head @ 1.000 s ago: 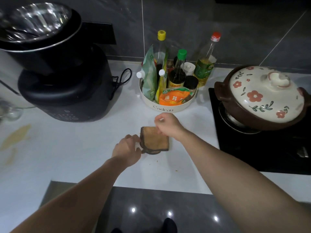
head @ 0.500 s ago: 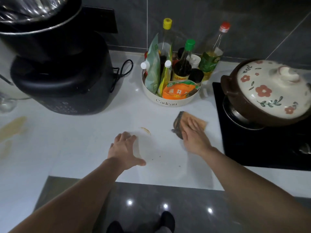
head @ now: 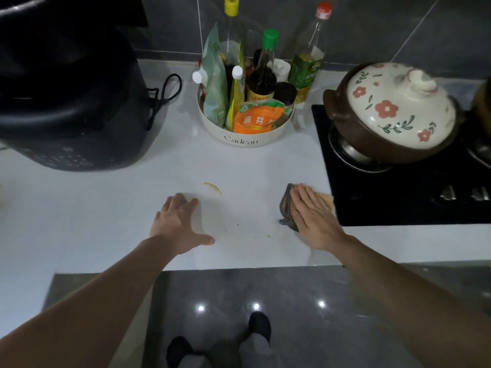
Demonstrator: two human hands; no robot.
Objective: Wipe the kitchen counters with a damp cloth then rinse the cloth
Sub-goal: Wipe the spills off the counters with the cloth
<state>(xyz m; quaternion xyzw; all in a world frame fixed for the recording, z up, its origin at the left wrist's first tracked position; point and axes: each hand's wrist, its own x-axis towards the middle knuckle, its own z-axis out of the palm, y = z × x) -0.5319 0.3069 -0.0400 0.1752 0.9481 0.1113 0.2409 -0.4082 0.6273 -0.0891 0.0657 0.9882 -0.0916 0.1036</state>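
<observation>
Nearest us, our left hand (head: 178,224) rests spread on the white counter (head: 106,208). Our right hand (head: 312,216), fingers flat together, presses the cloth (head: 287,205) beside the hob (head: 398,197); it looks soft, limp, best held from above. Farther back: a brown stain (head: 213,187), a condiment tray (head: 240,136), grey wall tiles.

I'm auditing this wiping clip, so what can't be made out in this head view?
- Cloth: head view, mostly under the right hand; dampness unclear.
- Black appliance: cut off by top and left edges.
- Object beside the floral pot: cut off by right edge.
- Bottle labels in the tray: too small, blurred.
</observation>
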